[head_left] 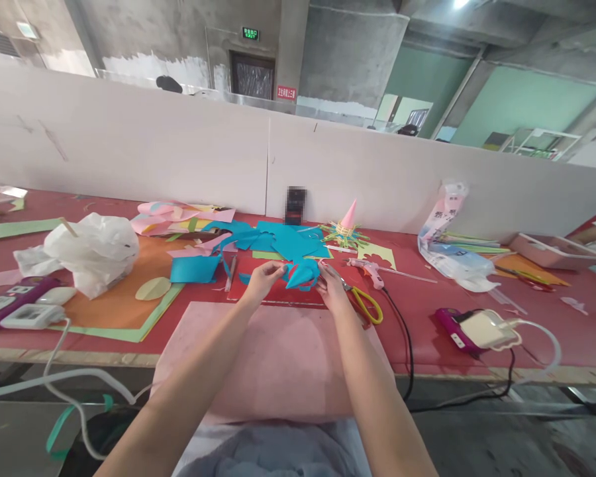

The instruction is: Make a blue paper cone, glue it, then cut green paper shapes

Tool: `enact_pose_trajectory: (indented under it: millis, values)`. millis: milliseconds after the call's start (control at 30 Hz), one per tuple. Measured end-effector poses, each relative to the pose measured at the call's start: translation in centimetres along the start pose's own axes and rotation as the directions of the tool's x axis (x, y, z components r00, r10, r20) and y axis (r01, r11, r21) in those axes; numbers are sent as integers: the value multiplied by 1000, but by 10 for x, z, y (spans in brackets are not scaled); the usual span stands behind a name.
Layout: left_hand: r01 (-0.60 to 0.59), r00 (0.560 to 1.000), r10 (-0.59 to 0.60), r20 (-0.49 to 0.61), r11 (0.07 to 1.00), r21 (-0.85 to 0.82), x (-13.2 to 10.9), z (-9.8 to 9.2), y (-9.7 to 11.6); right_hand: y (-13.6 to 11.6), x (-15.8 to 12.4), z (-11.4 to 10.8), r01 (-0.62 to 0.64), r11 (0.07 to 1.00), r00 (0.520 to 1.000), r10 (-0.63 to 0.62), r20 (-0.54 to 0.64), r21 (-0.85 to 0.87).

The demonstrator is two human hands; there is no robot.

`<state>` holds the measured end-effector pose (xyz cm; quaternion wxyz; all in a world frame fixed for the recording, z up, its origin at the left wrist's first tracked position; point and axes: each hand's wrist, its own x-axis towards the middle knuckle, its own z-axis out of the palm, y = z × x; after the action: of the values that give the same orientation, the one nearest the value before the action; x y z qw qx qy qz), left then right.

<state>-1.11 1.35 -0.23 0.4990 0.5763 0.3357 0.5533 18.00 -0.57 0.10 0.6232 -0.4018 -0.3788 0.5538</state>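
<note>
Between my two hands is a small blue paper piece (302,273), curved and folded, with a pointed end toward me. My left hand (265,279) pinches its left edge with the fingertips. On the other side, my right hand (330,283) grips the right edge, its fingers partly hidden. Beneath them lies a red sheet (253,289). Yellow-handled scissors (370,306) rest just right of my right hand, their blades partly covered. Behind the hands are blue paper sheets (295,240).
A pink glue gun (370,270) with a black cord lies to the right, near a pink paper cone (348,216) on a fringed base. Left are a crumpled white plastic bag (97,248) and a purple power strip (17,301). A pink tray (551,252) stands far right.
</note>
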Motion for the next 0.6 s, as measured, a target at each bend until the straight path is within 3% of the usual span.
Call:
enact_pose_trajectory:
  millis: [133, 267, 433, 600]
  values:
    - [19, 996, -21, -89, 1000, -24, 2, -8, 6, 0, 3, -5, 104, 992, 988, -95, -121, 67]
    - [-6, 980, 9, -198, 1000, 15, 8, -20, 8, -1, 5, -9, 183, 978, 947, -149, -284, 98]
    - [-2, 924, 94, -371, 970, 241, 12, -37, 6, 1, 8, -14, 234, 958, 926, -166, -339, 168]
    - [107, 903, 141, -406, 841, 531, 10, -46, -3, 3, 11, -17, 263, 914, 934, -162, -317, 307]
